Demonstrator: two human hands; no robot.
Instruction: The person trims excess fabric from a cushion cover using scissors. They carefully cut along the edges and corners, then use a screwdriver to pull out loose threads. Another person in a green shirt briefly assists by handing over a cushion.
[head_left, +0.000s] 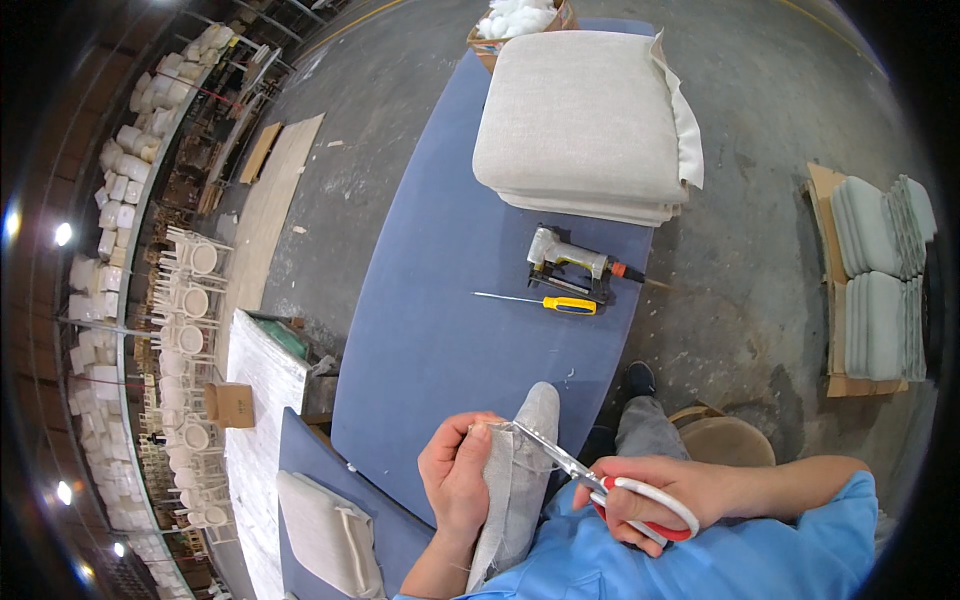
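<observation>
My left hand (pixel 458 478) grips the edge of a grey fabric-covered cushion (pixel 520 470) held upright against my body at the near end of the blue table (pixel 440 300). My right hand (pixel 640 500) holds scissors (pixel 600 485) with red and white handles. Their open blades point left and meet the fabric just by my left fingers. Both forearms come in from the lower edge in blue sleeves.
Farther along the table lie a yellow-handled screwdriver (pixel 545 302), a pneumatic stapler (pixel 570 262) and a stack of grey cushions (pixel 585 125). More cushions (pixel 880 280) stand on cardboard at the right. A round stool (pixel 730 440) is by my leg. White chair frames (pixel 190 300) fill the left.
</observation>
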